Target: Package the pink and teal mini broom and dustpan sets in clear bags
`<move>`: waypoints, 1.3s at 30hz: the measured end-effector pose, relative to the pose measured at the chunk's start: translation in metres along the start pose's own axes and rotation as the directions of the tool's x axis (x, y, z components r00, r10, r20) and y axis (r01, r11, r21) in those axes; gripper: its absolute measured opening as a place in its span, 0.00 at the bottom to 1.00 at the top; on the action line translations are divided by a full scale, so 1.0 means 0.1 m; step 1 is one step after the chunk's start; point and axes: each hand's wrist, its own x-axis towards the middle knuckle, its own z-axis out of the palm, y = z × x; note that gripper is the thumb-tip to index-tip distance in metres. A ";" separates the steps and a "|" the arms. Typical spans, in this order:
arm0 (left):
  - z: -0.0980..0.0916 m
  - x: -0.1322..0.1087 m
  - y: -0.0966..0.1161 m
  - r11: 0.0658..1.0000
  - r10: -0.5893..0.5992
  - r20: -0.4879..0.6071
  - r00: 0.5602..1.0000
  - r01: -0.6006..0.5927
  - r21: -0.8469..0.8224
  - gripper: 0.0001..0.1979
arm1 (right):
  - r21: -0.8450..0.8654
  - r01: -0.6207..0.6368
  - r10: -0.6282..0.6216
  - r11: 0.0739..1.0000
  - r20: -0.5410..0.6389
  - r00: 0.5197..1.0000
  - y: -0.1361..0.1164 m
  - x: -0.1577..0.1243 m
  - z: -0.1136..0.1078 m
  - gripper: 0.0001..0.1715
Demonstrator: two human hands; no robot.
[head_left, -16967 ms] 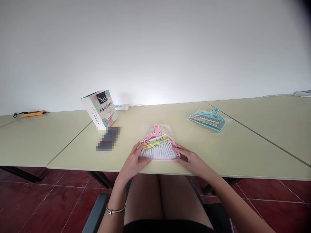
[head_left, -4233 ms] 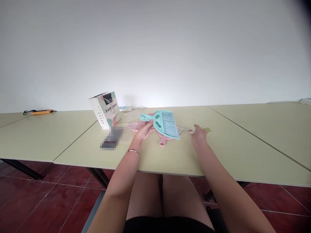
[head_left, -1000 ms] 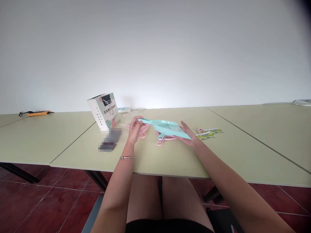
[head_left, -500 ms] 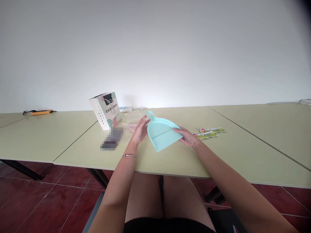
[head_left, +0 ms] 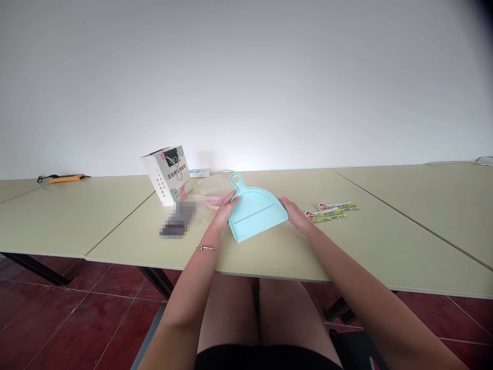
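Observation:
A light turquoise dustpan [head_left: 258, 210] is held in front of me above the table, its looped handle pointing away and its straight edge toward me. My left hand [head_left: 226, 209] grips its left rim near the handle, thumb on top. At its right corner, my right hand [head_left: 296, 215] presses against the side, with the fingers partly hidden behind the pan. Behind my left hand lie clear plastic wrapping [head_left: 202, 203] and something pink [head_left: 213, 200], mostly covered by it. Green and white printed cards [head_left: 327, 215] lie to the right of my right hand.
A white printed paper bag [head_left: 167, 177] stands at the back left. A blurred dark object [head_left: 179, 220] lies before it, with a white power strip [head_left: 200, 173] behind. Farther left is an orange item [head_left: 66, 178] with a black cord. The pale green table [head_left: 370, 252] meets a white wall.
The dustpan has turned to lie flatter, its handle more upright in view. My left hand has closed on its rim. My right thumb has slid off the top to the right edge.

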 end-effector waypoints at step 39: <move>0.08 -0.22 0.19 0.979 -0.051 0.273 0.961 -0.006 0.204 0.21 | -0.569 0.105 -0.084 0.816 0.063 0.994 0.05 0.03 -0.22 0.11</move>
